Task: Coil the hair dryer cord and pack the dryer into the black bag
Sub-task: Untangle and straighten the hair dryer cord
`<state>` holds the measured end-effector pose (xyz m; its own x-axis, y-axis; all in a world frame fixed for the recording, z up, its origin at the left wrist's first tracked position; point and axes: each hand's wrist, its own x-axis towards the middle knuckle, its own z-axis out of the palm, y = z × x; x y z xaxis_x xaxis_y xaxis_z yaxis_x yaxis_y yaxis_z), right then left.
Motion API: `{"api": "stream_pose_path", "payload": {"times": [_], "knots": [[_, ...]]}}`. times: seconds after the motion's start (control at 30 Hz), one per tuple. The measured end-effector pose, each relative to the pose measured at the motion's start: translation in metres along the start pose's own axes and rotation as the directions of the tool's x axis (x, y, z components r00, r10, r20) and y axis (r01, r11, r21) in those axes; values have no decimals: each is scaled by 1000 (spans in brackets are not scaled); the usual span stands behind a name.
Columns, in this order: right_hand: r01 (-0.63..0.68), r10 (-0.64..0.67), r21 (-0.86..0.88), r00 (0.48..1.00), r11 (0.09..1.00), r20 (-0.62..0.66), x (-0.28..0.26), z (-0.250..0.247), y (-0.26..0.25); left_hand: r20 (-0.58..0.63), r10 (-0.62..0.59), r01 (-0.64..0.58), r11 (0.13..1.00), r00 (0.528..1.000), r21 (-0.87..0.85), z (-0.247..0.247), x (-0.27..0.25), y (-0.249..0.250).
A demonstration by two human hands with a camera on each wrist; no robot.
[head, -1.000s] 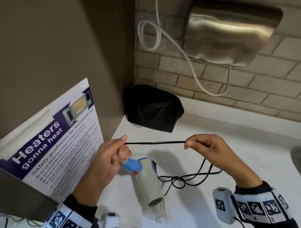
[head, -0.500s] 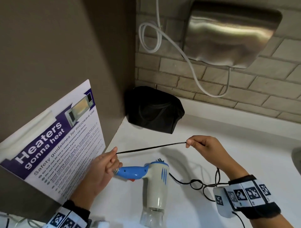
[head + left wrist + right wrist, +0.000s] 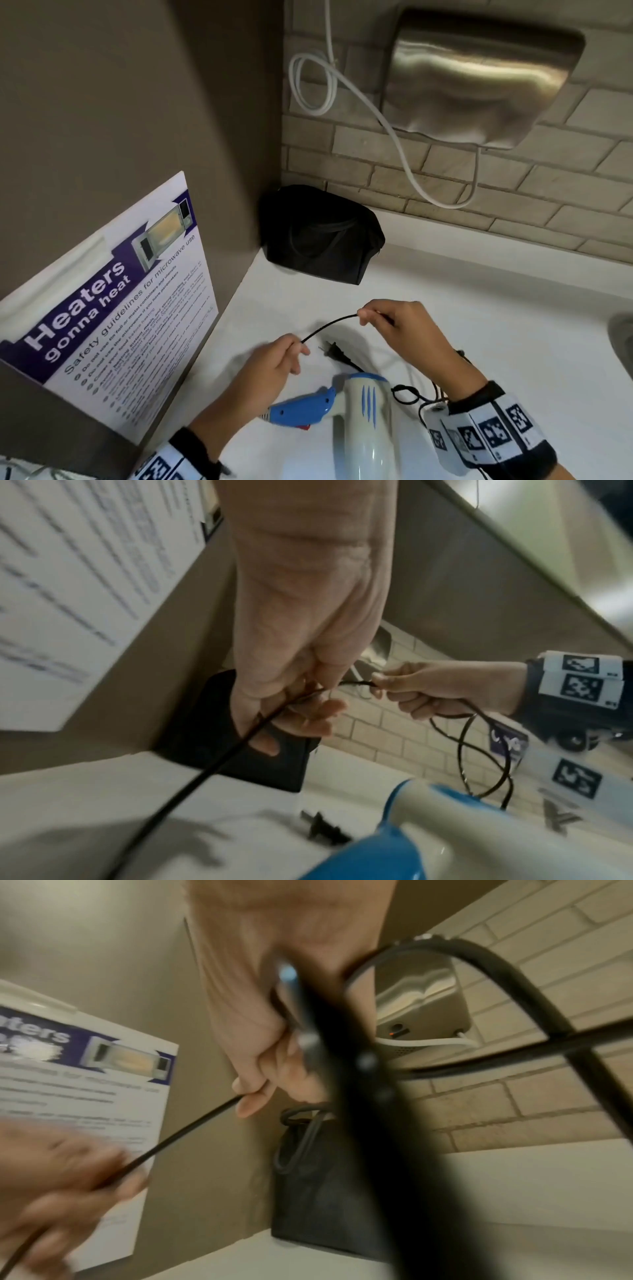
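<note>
Head view: both hands pinch the cord (image 3: pixel 329 325) over a white counter (image 3: pixel 496 325).
Left hand (image 3: pixel 274 363) and right hand (image 3: pixel 394 325) hold it; bag (image 3: pixel 322 236) at 12 o'clock, brick wall (image 3: pixel 376 157) behind, dryer (image 3: pixel 363 411) seemingly at 6.

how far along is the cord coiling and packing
Early. Nothing looks finished: much of the cord lies in loose tangles beside the dryer, and the plug rests on the counter. In hand: the left hand and right hand each pinch the cord, a short stretch held between them. Left: finish the coil, then put the dryer in the bag, which sits untouched in the corner.
</note>
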<state>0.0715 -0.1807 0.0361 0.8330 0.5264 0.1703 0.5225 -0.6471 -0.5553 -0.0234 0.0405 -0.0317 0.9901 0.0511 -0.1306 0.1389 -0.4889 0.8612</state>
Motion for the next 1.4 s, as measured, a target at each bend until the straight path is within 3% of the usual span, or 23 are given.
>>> {"api": "stream_pose_path", "payload": {"times": [0.13,0.23,0.43,0.6,0.83,0.9,0.97,1.0,1.07,1.13,1.17,1.2,1.23,1.3,1.4], "knots": [[128,-123,-70,989,989,76,-5,11,-19,-8,153,-153,984,988,-95,3,6,43],[183,-183,10,978,983,102,-9,9,-28,1,186,-183,966,982,-184,-1,12,60],[173,-181,113,982,978,60,-9,-4,-21,-103,18,-64,886,994,-460,-18,13,54],[89,-95,79,993,993,76,-6,-1,6,-187,-140,-32,715,972,-699,-39,20,31],[-21,16,58,997,998,81,-6,5,42,-190,-353,-15,444,916,-896,-53,23,0],[-58,54,39,994,998,91,-7,7,51,-195,-394,-14,419,898,-908,-57,26,-8],[-91,90,14,991,996,97,-8,9,58,-189,-409,17,451,893,-893,-54,26,-18],[-110,109,-3,990,994,93,-8,9,60,-189,-410,49,503,892,-863,-51,27,-22],[-129,133,-52,988,990,82,-8,7,61,-246,-372,123,736,895,-666,-42,28,-37],[-106,117,-129,990,986,83,-8,4,58,-317,-255,172,948,914,-266,-34,32,-54],[-88,103,-163,991,983,82,-9,3,54,-312,-191,195,981,931,-19,-30,32,-57],[-74,91,-189,992,979,83,-9,2,49,-296,-123,192,958,947,215,-26,32,-54],[-60,79,-211,993,976,85,-10,1,43,-285,-71,170,925,956,339,-21,33,-48],[-30,55,-254,994,967,93,-12,1,30,-221,2,100,888,975,448,-8,33,-26],[15,28,-301,990,954,137,-13,3,10,-85,185,-107,824,979,557,7,31,20]]}}
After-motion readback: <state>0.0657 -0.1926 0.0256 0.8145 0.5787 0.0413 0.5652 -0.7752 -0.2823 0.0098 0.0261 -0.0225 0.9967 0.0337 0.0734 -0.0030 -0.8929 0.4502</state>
